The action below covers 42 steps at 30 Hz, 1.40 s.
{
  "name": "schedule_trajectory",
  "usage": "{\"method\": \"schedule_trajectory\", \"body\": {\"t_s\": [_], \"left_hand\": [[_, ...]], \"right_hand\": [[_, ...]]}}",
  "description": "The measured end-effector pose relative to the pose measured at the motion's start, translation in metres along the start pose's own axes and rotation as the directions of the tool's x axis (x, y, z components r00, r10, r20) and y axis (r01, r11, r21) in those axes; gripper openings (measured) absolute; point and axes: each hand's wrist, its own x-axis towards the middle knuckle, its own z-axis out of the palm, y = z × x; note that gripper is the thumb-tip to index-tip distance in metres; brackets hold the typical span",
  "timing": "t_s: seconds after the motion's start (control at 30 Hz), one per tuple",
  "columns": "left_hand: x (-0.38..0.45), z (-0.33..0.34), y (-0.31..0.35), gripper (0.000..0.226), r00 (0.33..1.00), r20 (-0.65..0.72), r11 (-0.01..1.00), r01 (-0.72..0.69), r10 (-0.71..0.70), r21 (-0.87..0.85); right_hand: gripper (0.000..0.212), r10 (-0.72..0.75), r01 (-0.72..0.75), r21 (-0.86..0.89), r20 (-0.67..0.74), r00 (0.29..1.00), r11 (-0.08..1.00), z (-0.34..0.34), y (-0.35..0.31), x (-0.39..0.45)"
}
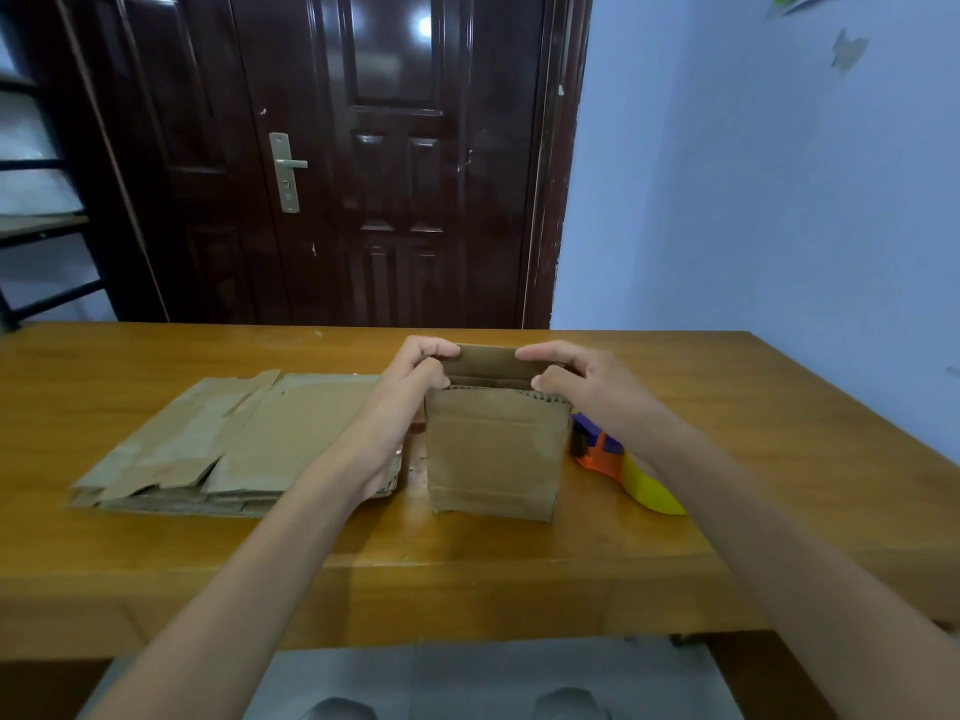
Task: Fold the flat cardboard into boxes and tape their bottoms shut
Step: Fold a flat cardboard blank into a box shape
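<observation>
My left hand (415, 379) and right hand (582, 384) each pinch the far top flap of the small cardboard box (493, 454), which stands upright on the table (727, 407). My fingertips curl behind the flap, out of sight. The stack of flat cardboard (234, 439) lies just left, partly behind my forearm. My right arm hides much of the tape dispenser (618, 462).

Small cardboard box (493, 459) stands upright on wooden table (156, 563). Left hand (410, 387) and right hand (582, 387) pinch its far top flap (488, 360). Flat cardboard stack (228, 439) lies left; tape dispenser (618, 462) just right of box.
</observation>
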Motion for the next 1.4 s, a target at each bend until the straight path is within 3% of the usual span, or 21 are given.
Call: {"method": "schedule_trajectory", "body": {"t_s": [0.17, 0.33, 0.47, 0.57, 0.63, 0.7, 0.77, 0.83, 0.9, 0.97, 1.13, 1.23, 1.4], "left_hand": [[0.003, -0.005, -0.001, 0.054, 0.995, 0.091, 0.999, 0.037, -0.037, -0.006], [0.009, -0.017, -0.002, 0.078, 0.969, 0.229, 0.991, 0.074, -0.098, 0.109], [0.039, -0.004, 0.005, 0.080, 0.971, 0.081, 0.930, 0.191, -0.227, 0.314], [0.048, 0.005, 0.001, 0.056, 0.971, 0.038, 0.927, 0.214, -0.237, 0.307], [0.045, 0.008, -0.004, 0.070, 0.963, 0.025, 0.929, 0.253, -0.269, 0.270], [0.035, 0.003, -0.004, 0.086, 0.952, 0.105, 0.932, 0.252, -0.287, 0.262], [0.027, 0.000, 0.000, 0.080, 0.960, 0.168, 0.959, 0.185, -0.223, 0.215], [0.011, 0.004, 0.006, 0.054, 0.982, 0.160, 0.989, 0.081, -0.101, 0.128], [-0.001, 0.006, -0.004, 0.046, 0.990, 0.140, 1.000, 0.022, -0.020, -0.011], [-0.001, 0.004, -0.018, 0.051, 0.991, 0.133, 0.998, -0.022, 0.029, -0.052], [-0.004, 0.010, -0.029, 0.062, 0.985, 0.119, 0.990, -0.132, 0.125, 0.051], [-0.007, 0.015, -0.033, 0.076, 0.986, 0.115, 0.993, -0.117, 0.119, -0.021], [-0.010, 0.012, -0.028, 0.114, 0.973, 0.143, 0.978, -0.192, 0.180, 0.075]], "right_hand": [[0.039, 0.057, -0.055, -0.031, 0.041, 0.998, 0.998, 0.001, -0.008, 0.004], [0.059, 0.059, -0.044, -0.123, 0.120, 0.991, 0.991, 0.000, -0.007, 0.006], [0.068, 0.016, 0.013, -0.172, 0.165, 0.986, 0.985, 0.003, -0.004, 0.006], [0.063, 0.080, -0.046, -0.181, 0.183, 0.980, 0.982, 0.006, -0.009, 0.015], [0.060, 0.125, -0.094, -0.166, 0.185, 0.975, 0.982, 0.005, -0.013, 0.018], [0.072, 0.168, -0.159, -0.066, 0.160, 0.973, 0.985, 0.004, -0.014, 0.016], [0.072, 0.147, -0.153, 0.032, 0.149, 0.978, 0.988, -0.001, -0.011, 0.011], [0.045, 0.058, -0.091, 0.144, 0.218, 0.974, 0.985, -0.005, -0.002, 0.010], [0.042, 0.034, -0.099, 0.219, 0.281, 0.959, 0.971, -0.008, 0.006, 0.012], [0.043, 0.072, -0.148, 0.248, 0.292, 0.954, 0.957, -0.008, 0.010, 0.014], [0.033, 0.162, -0.218, 0.285, 0.209, 0.964, 0.933, 0.000, 0.012, 0.018], [0.028, 0.261, -0.294, 0.306, 0.143, 0.955, 0.906, 0.011, 0.019, 0.018], [0.053, 0.311, -0.273, 0.403, -0.032, 0.950, 0.874, 0.026, 0.021, 0.008]]}}
